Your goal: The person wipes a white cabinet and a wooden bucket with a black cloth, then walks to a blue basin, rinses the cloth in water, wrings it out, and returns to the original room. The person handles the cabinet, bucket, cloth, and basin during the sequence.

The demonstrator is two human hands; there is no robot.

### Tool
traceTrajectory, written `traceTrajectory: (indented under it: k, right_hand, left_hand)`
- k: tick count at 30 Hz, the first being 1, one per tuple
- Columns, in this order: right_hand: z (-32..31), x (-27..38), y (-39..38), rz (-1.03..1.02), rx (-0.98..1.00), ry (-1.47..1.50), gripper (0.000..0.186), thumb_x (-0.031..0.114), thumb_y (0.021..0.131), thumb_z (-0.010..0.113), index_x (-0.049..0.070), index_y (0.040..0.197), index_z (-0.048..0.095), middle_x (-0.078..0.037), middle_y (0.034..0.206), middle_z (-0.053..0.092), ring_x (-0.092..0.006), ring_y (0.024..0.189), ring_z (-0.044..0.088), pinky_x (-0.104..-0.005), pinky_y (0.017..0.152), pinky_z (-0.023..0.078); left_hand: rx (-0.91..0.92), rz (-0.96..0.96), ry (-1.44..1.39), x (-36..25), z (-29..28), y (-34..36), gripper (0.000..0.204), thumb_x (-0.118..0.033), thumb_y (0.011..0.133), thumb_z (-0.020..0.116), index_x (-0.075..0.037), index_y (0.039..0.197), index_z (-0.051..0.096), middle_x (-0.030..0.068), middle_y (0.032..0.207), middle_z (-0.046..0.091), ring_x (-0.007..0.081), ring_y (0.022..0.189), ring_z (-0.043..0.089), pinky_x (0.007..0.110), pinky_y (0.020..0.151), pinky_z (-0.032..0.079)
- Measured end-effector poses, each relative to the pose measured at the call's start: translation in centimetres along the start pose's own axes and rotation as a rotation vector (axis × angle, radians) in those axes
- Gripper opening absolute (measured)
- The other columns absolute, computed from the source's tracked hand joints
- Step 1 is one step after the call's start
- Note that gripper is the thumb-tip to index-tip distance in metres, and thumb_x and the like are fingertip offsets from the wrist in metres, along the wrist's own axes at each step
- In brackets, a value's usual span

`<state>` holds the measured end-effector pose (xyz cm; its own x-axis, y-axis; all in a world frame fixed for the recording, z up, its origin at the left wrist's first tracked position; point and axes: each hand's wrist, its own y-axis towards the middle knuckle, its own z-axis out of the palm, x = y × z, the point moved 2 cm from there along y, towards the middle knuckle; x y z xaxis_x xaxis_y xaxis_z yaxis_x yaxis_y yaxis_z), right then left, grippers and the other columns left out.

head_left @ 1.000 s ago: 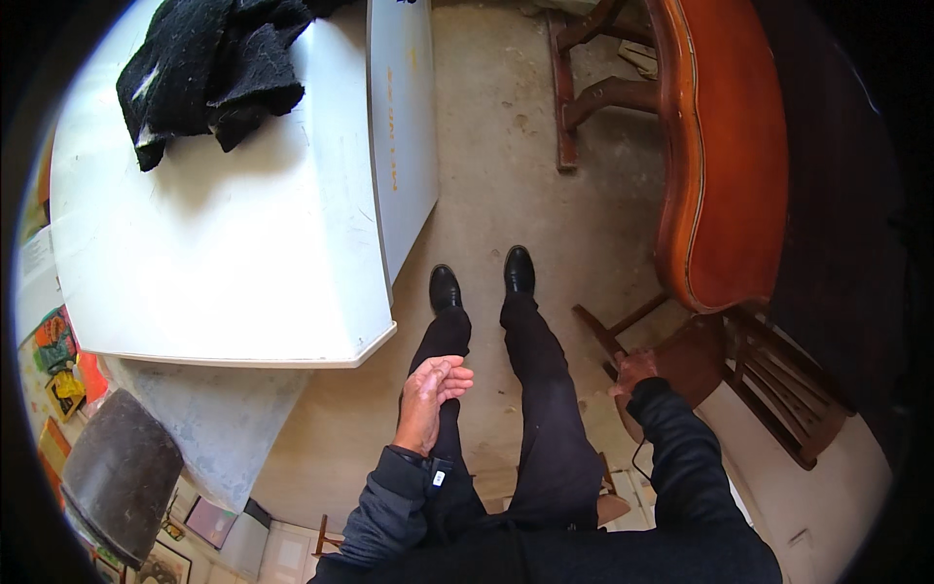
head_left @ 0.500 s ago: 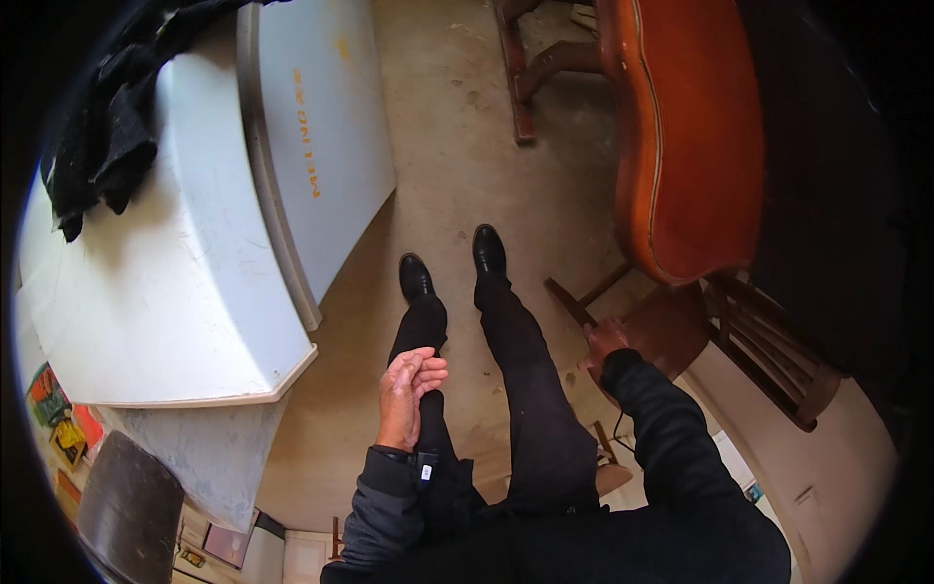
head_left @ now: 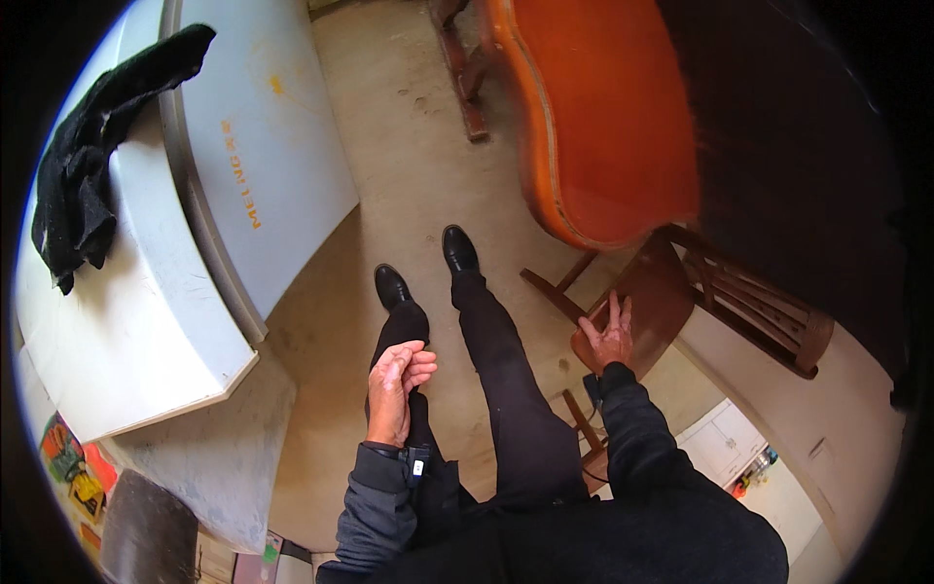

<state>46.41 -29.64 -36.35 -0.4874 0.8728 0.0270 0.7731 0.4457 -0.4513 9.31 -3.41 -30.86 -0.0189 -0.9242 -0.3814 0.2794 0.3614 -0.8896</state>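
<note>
In front of my left leg is my left hand [head_left: 391, 394], its fingers loosely curled and pressed together, with nothing seen in them. My right hand [head_left: 610, 341] hovers over or rests against the brown wooden chair's seat [head_left: 662, 297]; its fingers are spread and hold nothing. Whether the fingertips touch the seat I cannot tell. The slatted chair back [head_left: 754, 302] lies to the right of that hand. Beyond it stands an orange-brown wooden table [head_left: 618, 127] with a wavy edge.
At the left stands a white chest freezer [head_left: 126, 341] with a black cloth [head_left: 83, 180] on top. A dark chair back [head_left: 146, 530] is at lower left. Concrete floor [head_left: 399, 165] runs between freezer and table. A small white cabinet [head_left: 722, 443] shows behind me on the right.
My right hand has moved over the seat and its fingers have spread. My left hand keeps its curled shape. The whole view has shifted, so freezer and table appear further left.
</note>
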Motion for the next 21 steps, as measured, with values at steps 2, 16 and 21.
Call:
traceTrajectory:
  k: [2,16,21]
  right_hand:
    - [0.4,0.2,0.1,0.009,0.01,0.06,0.097,0.055,0.086,0.084,0.027,0.167,0.041,-0.024,0.174,0.031,-0.0498,0.149,0.046,-0.0535,0.115,0.049]
    - [0.4,-0.9,-0.2,0.044,-0.003,0.193,0.097,0.039,0.085,0.084,0.022,0.168,0.038,-0.024,0.174,0.031,-0.0504,0.15,0.044,-0.0524,0.12,0.045]
    - [0.1,-1.5,-0.1,0.099,0.025,0.196,0.097,0.038,0.085,0.083,0.021,0.169,0.037,-0.024,0.174,0.032,-0.0481,0.151,0.044,-0.0509,0.121,0.045]
  left_hand:
    - [0.015,-0.013,0.02,-0.5,0.5,-0.3,0.035,-0.028,0.114,0.054,0.002,0.125,0.068,0.0115,0.107,0.078,0.0146,0.092,0.074,0.026,0.085,0.058]
    - [-0.008,0.002,0.144,-1.5,-1.4,-3.2,0.034,-0.03,0.113,0.055,0.0,0.124,0.069,0.0122,0.106,0.078,0.0181,0.092,0.076,0.03,0.084,0.061]
    - [-0.007,-0.008,0.153,-1.2,-1.3,-4.1,0.035,-0.029,0.113,0.055,0.001,0.122,0.07,0.0122,0.104,0.078,0.0176,0.09,0.076,0.029,0.083,0.06]
